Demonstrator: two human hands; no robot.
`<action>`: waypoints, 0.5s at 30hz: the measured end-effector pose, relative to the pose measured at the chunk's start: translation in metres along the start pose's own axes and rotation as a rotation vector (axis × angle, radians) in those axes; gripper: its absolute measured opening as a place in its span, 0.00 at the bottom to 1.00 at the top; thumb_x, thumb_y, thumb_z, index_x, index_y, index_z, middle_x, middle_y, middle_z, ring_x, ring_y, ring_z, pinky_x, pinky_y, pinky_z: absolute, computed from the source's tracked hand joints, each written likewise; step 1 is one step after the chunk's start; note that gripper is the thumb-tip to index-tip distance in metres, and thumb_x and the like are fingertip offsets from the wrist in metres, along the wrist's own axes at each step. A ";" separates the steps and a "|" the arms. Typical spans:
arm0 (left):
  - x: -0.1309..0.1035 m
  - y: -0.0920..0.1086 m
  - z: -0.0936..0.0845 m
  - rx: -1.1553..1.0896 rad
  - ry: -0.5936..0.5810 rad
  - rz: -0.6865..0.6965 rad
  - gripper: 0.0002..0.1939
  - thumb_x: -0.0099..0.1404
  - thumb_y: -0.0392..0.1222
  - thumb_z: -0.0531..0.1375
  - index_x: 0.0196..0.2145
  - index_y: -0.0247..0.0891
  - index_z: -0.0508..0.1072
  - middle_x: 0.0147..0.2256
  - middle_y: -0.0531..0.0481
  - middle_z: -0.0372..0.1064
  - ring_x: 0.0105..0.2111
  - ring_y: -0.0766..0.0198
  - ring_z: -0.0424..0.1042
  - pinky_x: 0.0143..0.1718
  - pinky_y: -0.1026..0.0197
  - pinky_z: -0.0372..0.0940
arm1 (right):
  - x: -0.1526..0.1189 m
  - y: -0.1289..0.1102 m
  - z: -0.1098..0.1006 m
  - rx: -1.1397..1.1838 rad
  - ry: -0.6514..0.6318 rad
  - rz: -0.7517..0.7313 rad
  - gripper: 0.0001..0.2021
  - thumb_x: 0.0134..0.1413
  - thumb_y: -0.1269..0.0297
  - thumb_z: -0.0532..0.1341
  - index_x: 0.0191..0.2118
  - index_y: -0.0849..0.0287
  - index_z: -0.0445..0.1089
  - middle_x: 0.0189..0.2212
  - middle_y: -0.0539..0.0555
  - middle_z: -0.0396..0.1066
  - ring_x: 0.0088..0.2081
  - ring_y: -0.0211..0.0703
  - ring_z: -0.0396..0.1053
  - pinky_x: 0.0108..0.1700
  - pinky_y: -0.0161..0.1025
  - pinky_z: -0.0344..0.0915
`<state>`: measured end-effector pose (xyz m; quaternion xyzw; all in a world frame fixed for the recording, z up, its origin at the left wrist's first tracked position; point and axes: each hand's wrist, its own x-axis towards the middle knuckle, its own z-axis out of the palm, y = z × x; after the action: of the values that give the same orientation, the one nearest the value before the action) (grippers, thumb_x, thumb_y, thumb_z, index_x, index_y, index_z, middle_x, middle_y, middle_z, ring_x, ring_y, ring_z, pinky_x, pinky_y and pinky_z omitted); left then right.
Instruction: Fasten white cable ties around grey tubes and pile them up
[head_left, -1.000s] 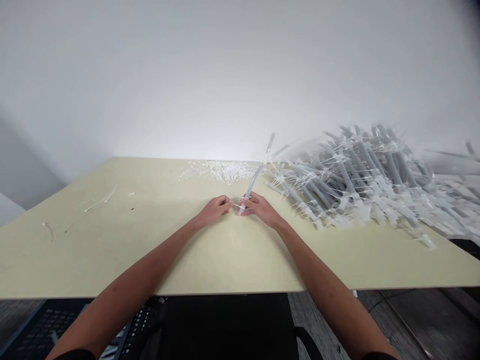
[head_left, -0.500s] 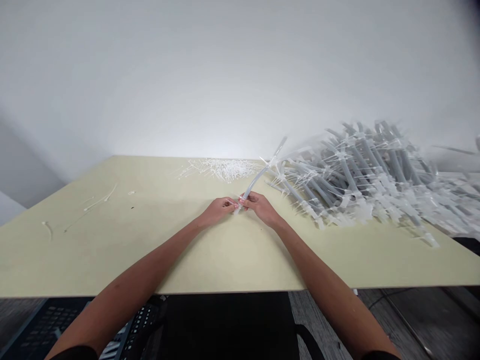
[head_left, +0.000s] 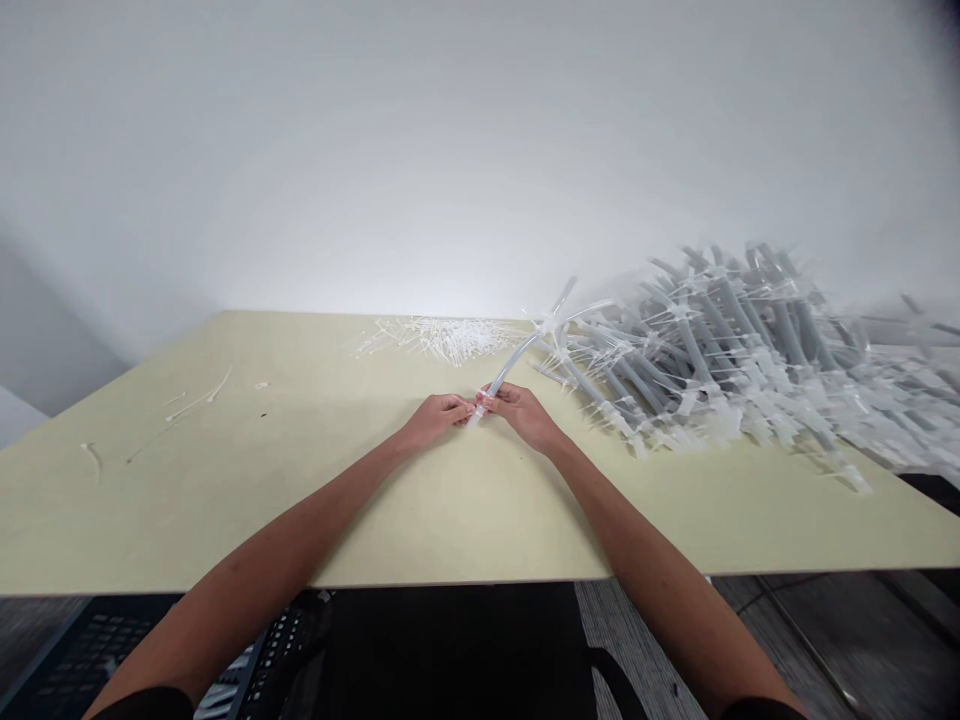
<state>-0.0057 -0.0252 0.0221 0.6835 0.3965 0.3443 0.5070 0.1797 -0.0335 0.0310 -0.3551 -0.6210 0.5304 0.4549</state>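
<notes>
My right hand [head_left: 519, 412] is closed around the lower end of a clear, greyish plastic tube [head_left: 513, 362]. The tube bends up and away to the right, to a white branched joint [head_left: 550, 325] beside the pile. A pale fitting [head_left: 475, 415] shows below my fingers at its near end. My left hand [head_left: 439, 418] is closed beside that end, its thumb and finger pinching what looks like a thin white cable tie, mostly hidden by the fingers. The fingertips of both hands nearly meet.
A big heap of tube assemblies [head_left: 720, 340] with white ties covers the table's right side. Loose white cable ties [head_left: 457, 340] lie at the back edge. A few stray ties [head_left: 196, 402] are scattered at left. A blue crate [head_left: 90, 650] stands below the table [head_left: 247, 530].
Both hands stay almost in place, with the left fingers drawn in closer. The far end of the tube has shifted slightly, and its branches show more clearly.
</notes>
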 end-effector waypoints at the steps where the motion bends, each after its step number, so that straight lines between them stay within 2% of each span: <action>1: 0.000 0.000 0.000 0.000 0.012 0.013 0.19 0.56 0.53 0.55 0.33 0.32 0.72 0.30 0.49 0.68 0.31 0.65 0.65 0.36 0.62 0.59 | 0.000 0.000 0.000 -0.008 0.012 0.003 0.15 0.45 0.56 0.62 0.37 0.61 0.69 0.32 0.53 0.69 0.36 0.40 0.66 0.44 0.41 0.63; 5: 0.001 -0.004 0.000 0.013 0.047 0.026 0.19 0.56 0.53 0.54 0.32 0.33 0.70 0.30 0.49 0.68 0.31 0.65 0.65 0.35 0.63 0.59 | 0.002 0.000 0.001 -0.030 0.049 0.027 0.16 0.43 0.56 0.63 0.36 0.61 0.69 0.31 0.52 0.69 0.34 0.40 0.67 0.43 0.43 0.66; 8: 0.001 -0.004 0.002 0.152 0.155 0.025 0.16 0.57 0.52 0.54 0.29 0.35 0.69 0.28 0.52 0.67 0.29 0.66 0.64 0.31 0.64 0.57 | 0.004 0.001 0.003 -0.041 0.104 0.048 0.16 0.40 0.56 0.65 0.34 0.62 0.68 0.29 0.52 0.69 0.33 0.41 0.68 0.42 0.44 0.68; 11: -0.002 0.001 0.006 0.307 0.274 0.136 0.13 0.59 0.49 0.53 0.27 0.36 0.67 0.27 0.54 0.64 0.27 0.68 0.62 0.29 0.65 0.55 | 0.006 0.003 0.005 -0.059 0.177 0.054 0.15 0.39 0.57 0.65 0.32 0.61 0.68 0.28 0.52 0.68 0.32 0.41 0.68 0.41 0.44 0.69; 15: -0.009 0.009 0.012 0.510 0.329 0.328 0.11 0.62 0.43 0.51 0.25 0.37 0.63 0.27 0.53 0.61 0.29 0.67 0.61 0.32 0.64 0.55 | 0.005 0.004 0.008 -0.073 0.230 0.058 0.14 0.40 0.57 0.64 0.32 0.61 0.69 0.27 0.52 0.68 0.32 0.42 0.68 0.39 0.44 0.70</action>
<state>0.0023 -0.0401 0.0269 0.7781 0.4310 0.4168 0.1871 0.1701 -0.0309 0.0277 -0.4477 -0.5731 0.4760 0.4946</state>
